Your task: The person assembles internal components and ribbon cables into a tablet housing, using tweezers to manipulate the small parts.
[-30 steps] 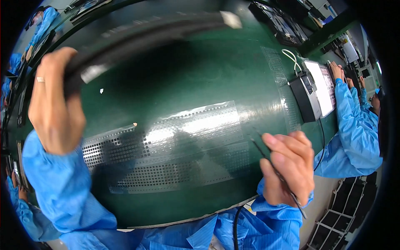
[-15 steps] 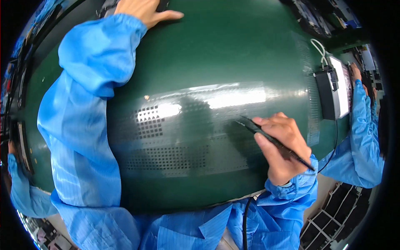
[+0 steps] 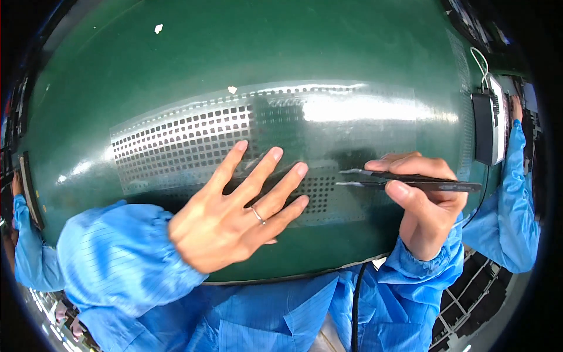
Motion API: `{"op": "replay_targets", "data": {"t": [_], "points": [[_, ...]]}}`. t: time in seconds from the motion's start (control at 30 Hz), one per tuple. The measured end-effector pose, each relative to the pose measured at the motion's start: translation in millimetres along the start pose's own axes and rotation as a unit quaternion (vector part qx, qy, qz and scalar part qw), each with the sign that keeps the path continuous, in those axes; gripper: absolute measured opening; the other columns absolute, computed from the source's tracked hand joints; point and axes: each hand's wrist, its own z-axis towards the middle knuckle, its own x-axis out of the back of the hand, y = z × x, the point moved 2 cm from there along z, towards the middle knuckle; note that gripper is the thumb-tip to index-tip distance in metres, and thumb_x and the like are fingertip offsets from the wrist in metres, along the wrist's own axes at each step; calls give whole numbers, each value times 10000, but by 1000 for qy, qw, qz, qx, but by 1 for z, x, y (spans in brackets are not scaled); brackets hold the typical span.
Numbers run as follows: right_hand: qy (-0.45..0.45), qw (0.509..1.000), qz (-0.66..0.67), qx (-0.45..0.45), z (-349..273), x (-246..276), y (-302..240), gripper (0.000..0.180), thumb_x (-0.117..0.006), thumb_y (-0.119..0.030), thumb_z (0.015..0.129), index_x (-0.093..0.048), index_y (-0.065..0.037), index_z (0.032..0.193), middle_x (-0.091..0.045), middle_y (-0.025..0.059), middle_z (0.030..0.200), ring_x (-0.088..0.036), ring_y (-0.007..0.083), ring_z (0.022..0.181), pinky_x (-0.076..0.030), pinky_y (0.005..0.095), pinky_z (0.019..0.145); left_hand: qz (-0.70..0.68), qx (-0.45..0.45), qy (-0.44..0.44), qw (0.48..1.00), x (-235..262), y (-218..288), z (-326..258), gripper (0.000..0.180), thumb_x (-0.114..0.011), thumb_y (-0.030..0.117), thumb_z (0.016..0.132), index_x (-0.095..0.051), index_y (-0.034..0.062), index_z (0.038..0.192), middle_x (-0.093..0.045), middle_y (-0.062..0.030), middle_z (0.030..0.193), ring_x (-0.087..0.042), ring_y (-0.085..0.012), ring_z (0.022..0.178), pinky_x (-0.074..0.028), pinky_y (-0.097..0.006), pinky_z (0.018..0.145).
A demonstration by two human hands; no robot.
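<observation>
Our left hand (image 3: 231, 220) spreads its fingers wide over the dotted sheets (image 3: 182, 141), near the front edge of the table (image 3: 264, 47); whether they press, we cannot tell. Our right hand (image 3: 431, 208) holds black tweezers (image 3: 446, 186), tips apart. We should probably keep the sheets flat and guide the tips gently.

From my station I have the left forearm (image 3: 120, 255) slanting in from the lower left, the left hand (image 3: 226, 223) palm down, four fingers splayed up and rightward. The right forearm (image 3: 425, 284) rises from the lower right; I hold the right hand (image 3: 431, 202) turned leftward, thumb opposing curled fingers in a pinch.
</observation>
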Motion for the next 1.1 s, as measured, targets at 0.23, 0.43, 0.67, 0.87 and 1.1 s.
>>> {"op": "replay_targets", "data": {"t": [0.23, 0.43, 0.67, 0.87, 1.1], "points": [[51, 988, 88, -114, -4, 7, 15, 117, -563, 67, 616, -536, 68, 730, -577, 174, 711, -571, 216, 677, -441, 272, 657, -33, 57, -22, 998, 12, 9, -9, 686, -668, 275, 406, -476, 68, 1031, -367, -139, 1185, -321, -368, 1094, -270, -537, 870], [72, 996, -2, -57, 11, -5, -3, 165, -549, -52, 618, -531, 55, 742, -572, 174, 709, -568, 244, 683, -417, 298, 694, 79, 129, 17, 988, 7, -34, -3, 657, -660, 123, 484, -437, 85, 1101, -347, -80, 1216, -322, -313, 1111, -275, -462, 904], [59, 998, 34, -15, 24, -7, 20, 113, -574, 43, 661, -547, 66, 768, -586, 119, 748, -547, 142, 676, -426, 218, 631, 88, 92, 109, 986, -6, -28, 27, 584, -666, 152, 508, -482, 160, 1062, -370, -64, 1187, -381, -313, 1038, -333, -439, 870], [42, 998, 38, 2, 23, -17, 21, 112, -570, 44, 675, -547, 65, 782, -584, 109, 758, -535, 125, 674, -424, 212, 630, 72, 93, 108, 987, -3, -28, 22, 607, -677, 145, 480, -487, 152, 1056, -367, -62, 1187, -390, -315, 1022, -342, -442, 861], [47, 999, 19, 14, 23, -20, 21, 105, -565, 50, 678, -548, 65, 780, -584, 108, 758, -530, 114, 657, -423, 203, 612, 55, 100, 96, 989, -1, -29, 18, 637, -685, 143, 457, -483, 138, 1061, -360, -55, 1194, -387, -315, 1025, -346, -447, 855]]}}
